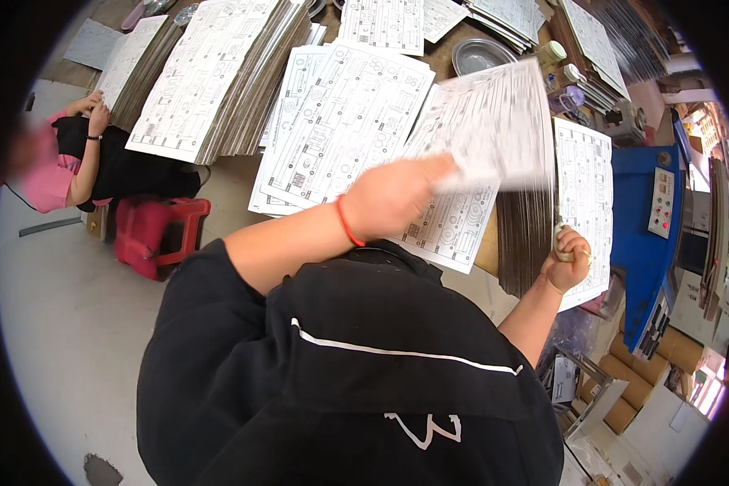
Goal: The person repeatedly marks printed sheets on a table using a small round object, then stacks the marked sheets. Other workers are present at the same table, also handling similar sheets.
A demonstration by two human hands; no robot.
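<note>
My left hand (401, 194), with a red cord round its wrist, pinches the edge of a printed sheet (494, 117). Motion blurs that sheet and the fingertips. Beneath it lies a loose pile of white printed sheets (344, 121) covered in line drawings, with another printed sheet (454, 231) showing below my hand. My right hand (571, 261) is curled closed beside a tall stack of printed sheets (583, 174) with brown edges. Something small and pale shows at its thumb; I cannot make out what it is.
Tall stacks of printed boards (194, 73) stand on the left. Behind the sheets are a round metal dish (482, 57) and small bottles (552, 53). A blue machine (644, 235) stands right. A person in pink (53, 166) handles another stack, near a red stool (158, 235).
</note>
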